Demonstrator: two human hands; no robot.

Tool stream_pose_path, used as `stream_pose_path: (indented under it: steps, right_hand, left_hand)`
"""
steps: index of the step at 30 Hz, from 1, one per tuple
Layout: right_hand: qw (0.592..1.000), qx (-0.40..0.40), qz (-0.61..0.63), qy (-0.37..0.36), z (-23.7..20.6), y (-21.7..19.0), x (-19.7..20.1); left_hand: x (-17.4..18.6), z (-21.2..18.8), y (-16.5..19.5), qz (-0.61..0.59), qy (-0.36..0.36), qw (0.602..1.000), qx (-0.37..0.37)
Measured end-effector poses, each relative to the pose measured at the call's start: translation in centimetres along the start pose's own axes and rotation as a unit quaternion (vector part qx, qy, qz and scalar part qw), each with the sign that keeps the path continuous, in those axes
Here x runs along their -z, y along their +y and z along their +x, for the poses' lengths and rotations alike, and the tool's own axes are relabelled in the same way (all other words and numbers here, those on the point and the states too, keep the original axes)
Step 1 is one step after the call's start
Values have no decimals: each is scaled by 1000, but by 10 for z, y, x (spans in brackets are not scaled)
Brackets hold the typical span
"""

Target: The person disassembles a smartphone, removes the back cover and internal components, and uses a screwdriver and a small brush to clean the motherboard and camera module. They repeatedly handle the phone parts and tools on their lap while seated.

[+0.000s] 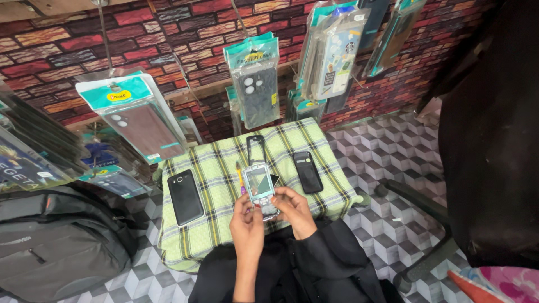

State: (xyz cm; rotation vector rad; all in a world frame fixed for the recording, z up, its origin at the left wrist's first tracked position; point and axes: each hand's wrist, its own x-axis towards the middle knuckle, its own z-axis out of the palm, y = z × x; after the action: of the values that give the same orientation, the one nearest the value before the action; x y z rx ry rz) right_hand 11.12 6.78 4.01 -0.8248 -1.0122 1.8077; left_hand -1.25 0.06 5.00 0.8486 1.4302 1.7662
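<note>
- Head view: both hands hold one small keypad phone (261, 191) with its front cover removed, above the near edge of a small table with a green checked cloth (219, 185).
- The left hand (247, 221) closes on the lower left side of the phone, fingers bent around its edge.
- The right hand (295, 210) closes on the lower right side; its fingers lie over the keypad part, so both grips are clamped on the same phone.
- The phone is tilted, with the screen end pointing away from the person and the keypad end between the two hands.
- Just beyond the grip, a yellow and purple tool (240, 178) lies on the cloth, beside the phone's left edge.
- Further beyond the grip lies an empty black phone frame (256, 148).
- To the left of the grip, well apart, a black smartphone (185, 196) lies flat.
- To the right of the grip, near, a black keypad phone (308, 171) lies flat.
- Behind the table, phone cases in clear packets (255, 84) hang in front of a brick-pattern wall.
</note>
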Motion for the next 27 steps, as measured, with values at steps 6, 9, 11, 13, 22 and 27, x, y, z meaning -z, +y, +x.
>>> stream_pose_path:
  steps: [6,9,11,13,22,27]
  right_hand:
    - [1000,-6,4,-8,-2,-10,-2]
    - [1000,2,9,-29,-3,-9,-1]
    - [999,17,-19,-41,-3,-7,-1]
    - [998,27,-35,-49,-3,-5,0]
    - [984,109,-107,-95,-1,4,0]
    - [980,117,-123,-105,-2,8,-1]
  left_hand:
    - [2,4,-3,-114,13,989,93]
    - [1,4,0,-110,22,988,103]
    - [1,4,2,-109,19,989,99]
    - [1,4,2,-121,9,988,95]
    - [-2,5,-2,-65,19,997,27]
    - [-3,-1,4,37,38,998,-37]
